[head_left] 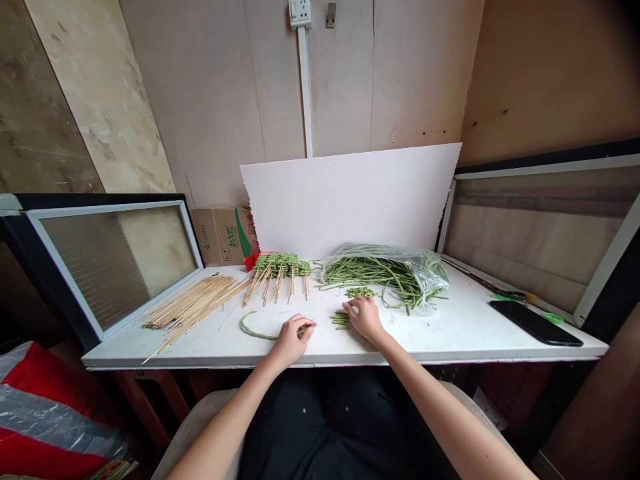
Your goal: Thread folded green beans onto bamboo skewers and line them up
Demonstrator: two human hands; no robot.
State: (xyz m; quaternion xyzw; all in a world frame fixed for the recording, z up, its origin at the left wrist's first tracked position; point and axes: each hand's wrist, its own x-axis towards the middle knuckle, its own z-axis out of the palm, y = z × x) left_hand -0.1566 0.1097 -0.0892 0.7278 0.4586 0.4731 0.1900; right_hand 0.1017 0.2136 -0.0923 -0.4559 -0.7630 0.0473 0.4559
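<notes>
Left hand (295, 339) pinched closed around one end of a long bean (258, 335), right hand (365, 319) half-curled over a row of cut pieces (339, 319), its grip impossible to tell, both rest near the front edge of the counter (200, 348). Slim, green and hooked at its free tip, the bean should feel light and bendy, likely to snap if folded sharply, best pinched near the end. Beyond lies a bagged heap of beans (370, 271).
</notes>
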